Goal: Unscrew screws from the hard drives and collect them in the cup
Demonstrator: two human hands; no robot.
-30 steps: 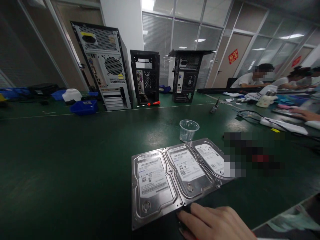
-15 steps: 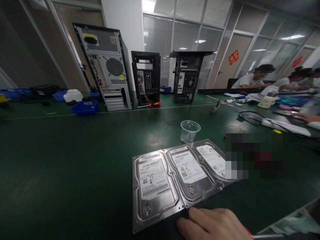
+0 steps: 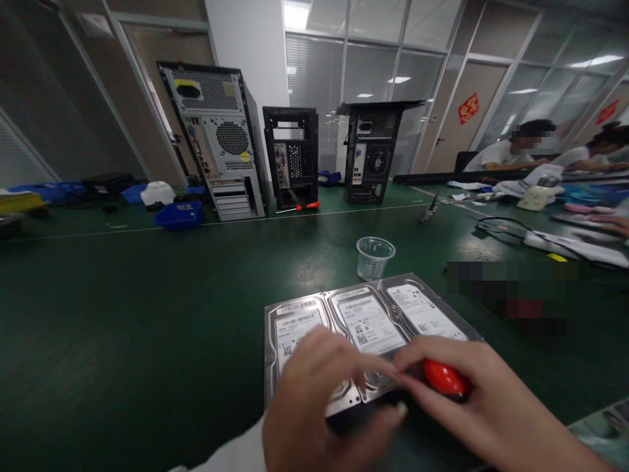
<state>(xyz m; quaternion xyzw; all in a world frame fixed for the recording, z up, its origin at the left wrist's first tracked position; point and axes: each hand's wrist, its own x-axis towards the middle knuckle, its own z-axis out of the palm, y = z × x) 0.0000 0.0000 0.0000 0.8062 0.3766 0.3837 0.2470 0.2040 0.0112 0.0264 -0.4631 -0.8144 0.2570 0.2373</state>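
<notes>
Three hard drives lie side by side, labels up: a left one (image 3: 295, 321), a middle one (image 3: 366, 321) and a right one (image 3: 425, 308). My right hand (image 3: 472, 387) is closed around a screwdriver with a red, rounded handle (image 3: 445, 378); its shaft is hidden. The right thumb and forefinger meet in front of the middle drive. Over the near part of the left drive is my left hand (image 3: 314, 400), partly blurred, its thumb and fingers apart. One left fingertip reaches to the right fingertips. Behind the drives stands a clear plastic cup (image 3: 374, 259), with small bits at its bottom.
At the back of the green table (image 3: 206, 275) stand a tall computer case (image 3: 216, 131), a small black case (image 3: 292, 157) and another black case (image 3: 368, 154). A red screwdriver (image 3: 307, 206) lies before them. A blue bin (image 3: 179, 215) is left, a cable (image 3: 506, 226) right. People sit far right.
My right hand has risen from the near edge to the middle drive, and the red handle now shows in it. My left hand has come into view over the left drive.
</notes>
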